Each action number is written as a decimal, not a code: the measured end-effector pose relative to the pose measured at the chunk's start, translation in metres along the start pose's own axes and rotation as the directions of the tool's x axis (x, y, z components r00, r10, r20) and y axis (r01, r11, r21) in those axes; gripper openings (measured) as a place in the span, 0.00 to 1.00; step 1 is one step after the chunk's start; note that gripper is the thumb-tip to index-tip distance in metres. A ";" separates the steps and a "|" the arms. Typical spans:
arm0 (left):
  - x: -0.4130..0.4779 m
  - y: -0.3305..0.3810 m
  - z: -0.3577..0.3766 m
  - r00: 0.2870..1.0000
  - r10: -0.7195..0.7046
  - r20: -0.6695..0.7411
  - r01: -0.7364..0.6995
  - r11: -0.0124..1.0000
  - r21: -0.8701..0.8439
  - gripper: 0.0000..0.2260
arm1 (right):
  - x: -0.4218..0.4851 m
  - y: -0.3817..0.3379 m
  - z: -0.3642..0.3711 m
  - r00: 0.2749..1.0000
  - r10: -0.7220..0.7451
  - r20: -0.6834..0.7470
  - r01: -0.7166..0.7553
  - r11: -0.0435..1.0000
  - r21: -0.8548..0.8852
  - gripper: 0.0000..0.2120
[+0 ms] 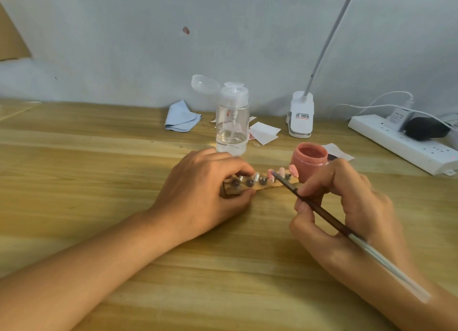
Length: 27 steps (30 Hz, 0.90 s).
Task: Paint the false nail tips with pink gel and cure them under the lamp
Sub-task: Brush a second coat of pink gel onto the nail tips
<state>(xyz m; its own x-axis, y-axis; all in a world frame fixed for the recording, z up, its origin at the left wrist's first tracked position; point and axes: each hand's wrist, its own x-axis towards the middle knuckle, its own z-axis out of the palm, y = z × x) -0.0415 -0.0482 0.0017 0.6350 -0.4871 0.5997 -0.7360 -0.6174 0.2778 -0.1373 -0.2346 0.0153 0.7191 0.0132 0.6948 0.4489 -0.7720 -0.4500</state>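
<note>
Pink false nail tips (294,170) line the wooden strip (270,186) your left hand (205,187) pinches; your right hand (352,199), four o'clock, grips a slim brown brush (319,210).

A clear pump bottle (232,122), its flip cap open, stands mid-frame on the wooden tabletop (99,157). A folded blue cloth (182,117) lies to its left and white paper squares (264,132) to its right. At far right is a white power strip (401,147) with a black plug (426,128).
</note>
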 end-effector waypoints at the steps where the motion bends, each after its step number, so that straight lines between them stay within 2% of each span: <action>1: 0.000 0.000 0.000 1.000 0.002 0.000 -0.002 1.000 0.000 0.10 | 0.000 0.000 0.000 1.000 -0.004 0.004 0.004 1.000 -0.002 0.09; 23: 0.000 0.000 0.000 1.000 -0.001 -0.008 0.001 1.000 -0.028 0.09 | 0.000 0.003 0.001 0.999 -0.025 0.020 0.026 0.997 -0.066 0.08; 27: 0.000 0.000 0.001 1.000 0.001 -0.016 -0.001 1.000 -0.029 0.09 | 0.000 0.003 0.001 0.999 -0.037 -0.022 0.036 0.998 -0.054 0.08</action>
<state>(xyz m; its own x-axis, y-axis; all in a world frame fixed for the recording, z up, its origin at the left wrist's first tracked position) -0.0414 -0.0491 0.0010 0.6305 -0.4780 0.6115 -0.7433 -0.5988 0.2983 -0.1354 -0.2368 0.0136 0.6903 0.0280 0.7230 0.4450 -0.8043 -0.3937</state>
